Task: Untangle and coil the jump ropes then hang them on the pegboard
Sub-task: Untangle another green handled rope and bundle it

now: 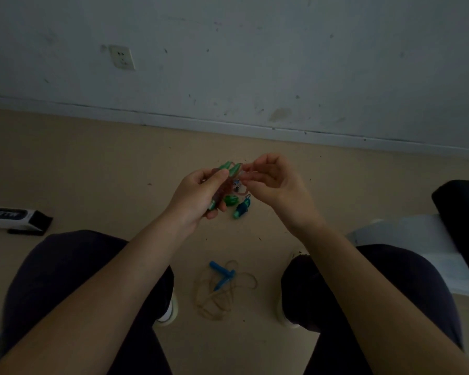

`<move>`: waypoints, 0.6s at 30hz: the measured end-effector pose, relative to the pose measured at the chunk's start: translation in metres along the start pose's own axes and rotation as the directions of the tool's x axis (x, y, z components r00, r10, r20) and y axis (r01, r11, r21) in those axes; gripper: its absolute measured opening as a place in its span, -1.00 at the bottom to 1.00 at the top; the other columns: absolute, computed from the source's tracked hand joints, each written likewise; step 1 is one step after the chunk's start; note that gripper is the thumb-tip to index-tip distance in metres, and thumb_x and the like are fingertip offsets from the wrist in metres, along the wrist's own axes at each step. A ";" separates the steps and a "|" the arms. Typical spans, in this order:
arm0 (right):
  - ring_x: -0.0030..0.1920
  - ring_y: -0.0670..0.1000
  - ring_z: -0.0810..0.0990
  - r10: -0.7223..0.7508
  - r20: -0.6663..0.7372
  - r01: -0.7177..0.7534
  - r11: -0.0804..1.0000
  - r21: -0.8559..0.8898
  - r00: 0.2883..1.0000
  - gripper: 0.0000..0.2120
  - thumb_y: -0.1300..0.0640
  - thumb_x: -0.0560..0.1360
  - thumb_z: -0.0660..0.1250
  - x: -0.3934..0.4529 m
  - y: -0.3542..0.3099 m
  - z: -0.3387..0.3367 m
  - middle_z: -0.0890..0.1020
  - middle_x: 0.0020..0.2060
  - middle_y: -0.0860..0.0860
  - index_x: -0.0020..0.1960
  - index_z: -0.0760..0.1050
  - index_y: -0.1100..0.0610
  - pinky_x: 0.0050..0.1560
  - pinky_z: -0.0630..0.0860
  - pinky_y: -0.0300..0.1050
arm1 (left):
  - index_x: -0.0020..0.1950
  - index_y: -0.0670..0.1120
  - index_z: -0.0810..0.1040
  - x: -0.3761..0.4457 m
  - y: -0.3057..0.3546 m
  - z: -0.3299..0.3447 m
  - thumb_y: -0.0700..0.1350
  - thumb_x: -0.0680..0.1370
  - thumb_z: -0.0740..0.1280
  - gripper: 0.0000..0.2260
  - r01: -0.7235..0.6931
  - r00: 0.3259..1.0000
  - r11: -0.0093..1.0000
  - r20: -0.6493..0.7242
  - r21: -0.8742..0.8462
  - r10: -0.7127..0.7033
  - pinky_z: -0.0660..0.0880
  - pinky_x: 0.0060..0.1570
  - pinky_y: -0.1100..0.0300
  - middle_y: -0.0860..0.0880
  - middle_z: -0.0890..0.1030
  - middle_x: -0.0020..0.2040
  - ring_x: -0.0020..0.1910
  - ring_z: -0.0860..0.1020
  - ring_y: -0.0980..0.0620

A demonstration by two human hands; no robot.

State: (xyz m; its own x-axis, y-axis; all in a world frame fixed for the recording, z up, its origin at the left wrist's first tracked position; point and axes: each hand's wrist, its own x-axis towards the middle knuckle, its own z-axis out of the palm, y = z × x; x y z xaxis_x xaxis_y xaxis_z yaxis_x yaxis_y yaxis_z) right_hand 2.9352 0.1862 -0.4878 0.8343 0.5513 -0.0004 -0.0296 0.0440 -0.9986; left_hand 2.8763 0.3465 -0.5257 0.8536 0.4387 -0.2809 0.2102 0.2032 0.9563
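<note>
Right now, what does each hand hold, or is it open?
Left hand: grips the green-handled jump rope bundle.
Right hand: pinches the cord of that rope.

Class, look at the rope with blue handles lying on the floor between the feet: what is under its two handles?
The two blue handles lie crossed on top of loose loops of their own tan rope, which spreads on the beige floor. Where the rope joins the handles cannot be made out.
</note>
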 end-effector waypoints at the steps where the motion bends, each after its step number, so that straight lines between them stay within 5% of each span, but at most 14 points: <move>1: 0.08 0.09 0.60 -0.002 0.002 0.002 1.000 -0.019 1.000 -0.65 0.48 0.46 0.38 0.000 0.000 0.001 0.57 0.16 0.31 0.20 0.38 0.34 0.22 0.57 0.01 | 0.04 -0.11 0.58 0.000 0.001 0.000 -0.05 0.63 0.35 -0.86 0.001 1.000 1.000 -0.001 -0.001 -0.001 0.27 -0.60 0.27 -0.11 0.66 -0.22 -0.49 0.51 0.01; 5: 0.03 0.04 0.63 -0.028 -0.007 0.027 0.989 -0.148 1.000 -0.62 0.42 0.41 0.46 0.001 0.001 0.003 0.60 0.09 0.26 0.18 0.44 0.35 0.16 0.60 -0.05 | 0.06 -0.12 0.58 -0.002 0.003 0.001 -0.04 0.63 0.34 -0.85 0.006 1.000 1.000 0.007 0.006 -0.006 0.28 -0.58 0.27 -0.11 0.65 -0.22 -0.48 0.51 0.00; 9: -0.07 0.15 0.65 -0.124 -0.052 0.100 0.940 -0.327 0.991 -0.72 0.35 0.40 0.50 0.005 0.006 0.001 0.64 -0.03 0.17 0.05 0.51 0.21 -0.01 0.64 0.08 | 0.08 -0.14 0.57 -0.006 0.004 0.003 -0.03 0.63 0.35 -0.82 0.001 0.999 1.000 0.046 0.030 -0.002 0.29 -0.57 0.26 -0.13 0.65 -0.21 -0.47 0.52 -0.01; 12: -0.20 0.00 0.64 -0.200 -0.098 0.141 0.895 -0.423 0.975 -0.76 0.22 0.40 0.54 0.007 0.009 -0.003 0.66 -0.18 0.03 0.01 0.55 0.13 -0.14 0.59 -0.02 | 0.09 -0.15 0.58 -0.008 0.005 0.004 -0.04 0.63 0.35 -0.81 0.008 0.998 1.000 0.067 0.026 -0.010 0.29 -0.57 0.25 -0.13 0.65 -0.21 -0.47 0.51 0.00; 18: -0.29 -0.18 0.61 -0.126 -0.159 0.076 0.955 -0.287 0.979 -0.83 0.20 0.44 0.51 0.007 0.010 -0.005 0.68 -0.23 0.02 0.02 0.63 0.13 -0.25 0.51 -0.34 | 0.12 -0.18 0.57 -0.008 0.006 0.003 -0.05 0.64 0.34 -0.80 0.005 0.998 1.000 0.057 -0.001 -0.005 0.28 -0.58 0.26 -0.18 0.65 -0.16 -0.46 0.51 0.00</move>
State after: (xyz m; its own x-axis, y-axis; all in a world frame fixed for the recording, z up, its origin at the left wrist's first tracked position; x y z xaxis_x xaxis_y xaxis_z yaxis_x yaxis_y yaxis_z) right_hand 2.9432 0.1863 -0.4982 0.9084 0.4014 0.1170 0.1934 -0.1554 -0.9687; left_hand 2.8723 0.3421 -0.5177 0.8785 0.3868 -0.2804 0.2141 0.2059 0.9549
